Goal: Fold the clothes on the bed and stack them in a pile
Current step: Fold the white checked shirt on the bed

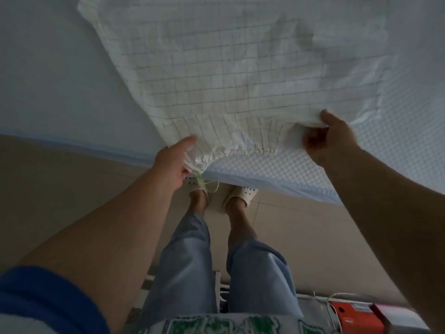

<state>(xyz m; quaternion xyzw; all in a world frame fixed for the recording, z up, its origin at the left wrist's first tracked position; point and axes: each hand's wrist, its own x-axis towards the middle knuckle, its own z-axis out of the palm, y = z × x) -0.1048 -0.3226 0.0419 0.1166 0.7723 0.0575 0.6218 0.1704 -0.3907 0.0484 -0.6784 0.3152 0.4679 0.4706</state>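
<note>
A white garment with a thin grid pattern (228,75) lies spread over the bed (48,80), its gathered waistband (240,148) at the near edge. My left hand (173,162) grips the left end of the waistband, where a pale green drawstring (209,185) hangs down. My right hand (330,138) pinches the right end of the waistband, thumb on top, and lifts the fabric slightly off the bed.
The bed's near edge (277,186) runs diagonally across the view, with beige tiled floor (60,189) below it. My feet in white slippers (243,194) stand against the bed. A red box (354,317) and white cables lie on the floor behind me at lower right.
</note>
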